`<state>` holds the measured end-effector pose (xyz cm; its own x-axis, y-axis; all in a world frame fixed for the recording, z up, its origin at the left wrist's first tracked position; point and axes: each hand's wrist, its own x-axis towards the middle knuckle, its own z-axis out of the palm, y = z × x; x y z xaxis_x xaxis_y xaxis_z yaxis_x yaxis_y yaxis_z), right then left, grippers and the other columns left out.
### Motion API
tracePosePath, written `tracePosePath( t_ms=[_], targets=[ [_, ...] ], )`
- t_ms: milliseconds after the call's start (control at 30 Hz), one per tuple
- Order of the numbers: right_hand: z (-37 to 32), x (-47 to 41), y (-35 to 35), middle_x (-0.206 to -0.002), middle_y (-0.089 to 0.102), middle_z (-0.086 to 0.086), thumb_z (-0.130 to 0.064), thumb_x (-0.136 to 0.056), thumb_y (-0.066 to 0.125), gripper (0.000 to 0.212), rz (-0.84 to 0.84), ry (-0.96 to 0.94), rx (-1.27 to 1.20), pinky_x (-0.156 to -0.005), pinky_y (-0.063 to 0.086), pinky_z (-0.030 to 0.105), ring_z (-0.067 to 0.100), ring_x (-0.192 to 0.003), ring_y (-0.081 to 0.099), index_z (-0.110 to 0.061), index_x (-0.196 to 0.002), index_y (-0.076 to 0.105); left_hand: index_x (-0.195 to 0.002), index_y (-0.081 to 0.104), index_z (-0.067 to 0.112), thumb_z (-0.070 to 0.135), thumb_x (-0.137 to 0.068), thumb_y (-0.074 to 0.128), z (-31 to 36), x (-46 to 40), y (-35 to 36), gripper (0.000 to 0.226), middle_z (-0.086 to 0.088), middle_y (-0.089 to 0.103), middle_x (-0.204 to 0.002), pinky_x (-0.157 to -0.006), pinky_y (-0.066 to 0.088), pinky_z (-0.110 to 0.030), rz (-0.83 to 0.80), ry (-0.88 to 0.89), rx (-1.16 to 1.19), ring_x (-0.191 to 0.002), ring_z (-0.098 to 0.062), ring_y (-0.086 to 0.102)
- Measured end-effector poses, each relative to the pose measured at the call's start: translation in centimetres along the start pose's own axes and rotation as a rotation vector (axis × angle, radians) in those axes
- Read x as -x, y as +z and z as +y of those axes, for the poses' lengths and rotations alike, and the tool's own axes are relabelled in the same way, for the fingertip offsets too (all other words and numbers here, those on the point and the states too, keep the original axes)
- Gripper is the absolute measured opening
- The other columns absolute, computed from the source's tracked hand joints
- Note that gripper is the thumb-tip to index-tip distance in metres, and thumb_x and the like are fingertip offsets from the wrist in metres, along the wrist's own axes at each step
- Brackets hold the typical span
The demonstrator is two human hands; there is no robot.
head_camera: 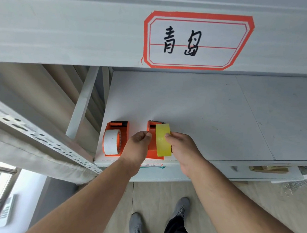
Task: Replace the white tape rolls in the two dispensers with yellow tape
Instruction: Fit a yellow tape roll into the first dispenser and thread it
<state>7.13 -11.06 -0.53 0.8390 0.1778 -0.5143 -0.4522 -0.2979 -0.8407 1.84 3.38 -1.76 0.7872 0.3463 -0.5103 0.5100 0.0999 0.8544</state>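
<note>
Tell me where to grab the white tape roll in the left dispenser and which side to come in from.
Grip the white tape roll across its two flat faces, coming down from above. It stands on edge in the left dispenser, whose orange walls cover its lower half, so only the upper arc is free. The left hand is nearest, though it now rests on the right dispenser; the right hand holds the yellow tape roll.
</note>
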Motion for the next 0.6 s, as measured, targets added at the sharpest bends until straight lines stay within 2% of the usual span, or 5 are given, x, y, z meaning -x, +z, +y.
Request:
tracePosePath(
  t_ms=[167,333,500,567,600],
  targets=[
    [0.0,-0.1,0.2,-0.103,0.081,0.014,-0.037,-0.098,0.06,0.032,0.011,0.039,-0.012,-0.097,0.058,0.049,0.033,-0.099,0.078,-0.011,-0.101,0.078,-0.092,0.08,0.024,0.028,-0.11,0.049,0.0,0.0,-0.1,0.036,-0.008,0.083,-0.101,-0.108,0.054,-0.054,0.013,-0.028,0.045,-0.111,-0.039,0.074],
    [-0.3,-0.3,0.4,-0.104,0.081,0.013,-0.037,-0.102,0.061,0.032,0.032,0.123,-0.131,-0.089,0.064,0.048,0.028,-0.089,0.079,-0.011,-0.112,0.074,-0.106,0.073,0.022,0.031,-0.112,0.046,0.2,0.6,0.4,0.029,-0.008,0.081,-0.105,-0.095,0.062,-0.043,-0.026,-0.043,0.049,-0.105,-0.032,0.077],
    [0.2,-0.4,1.3,-0.106,0.079,0.011,-0.06,-0.087,0.059,0.058,0.05,0.187,-0.076,-0.091,0.064,0.051,0.031,-0.096,0.078,-0.014,-0.119,0.07,-0.105,0.069,0.024,0.033,-0.113,0.043,-0.3,1.1,0.5,0.029,-0.008,0.076,-0.105,-0.075,0.059,-0.024,-0.041,-0.055,0.054,-0.103,-0.028,0.075],
    [0.3,0.2,1.5,-0.104,0.079,0.013,-0.057,-0.09,0.054,0.051,0.072,0.117,0.003,-0.089,0.064,0.052,0.031,-0.093,0.078,-0.012,-0.109,0.069,-0.105,0.07,0.02,0.028,-0.113,0.044,-0.6,1.1,0.5,0.029,-0.013,0.077,-0.109,-0.076,0.06,-0.025,-0.04,-0.07,0.076,-0.102,-0.03,0.075],
    [0.3,0.6,1.5,-0.106,0.077,0.013,-0.05,-0.095,0.053,0.039,0.086,0.057,0.035,-0.089,0.064,0.054,0.03,-0.094,0.077,-0.015,-0.105,0.066,-0.106,0.071,0.017,0.025,-0.113,0.045,-0.7,1.1,0.5,0.029,-0.016,0.077,-0.111,-0.081,0.061,-0.029,-0.038,-0.075,0.089,-0.102,-0.031,0.074]
  ],
)
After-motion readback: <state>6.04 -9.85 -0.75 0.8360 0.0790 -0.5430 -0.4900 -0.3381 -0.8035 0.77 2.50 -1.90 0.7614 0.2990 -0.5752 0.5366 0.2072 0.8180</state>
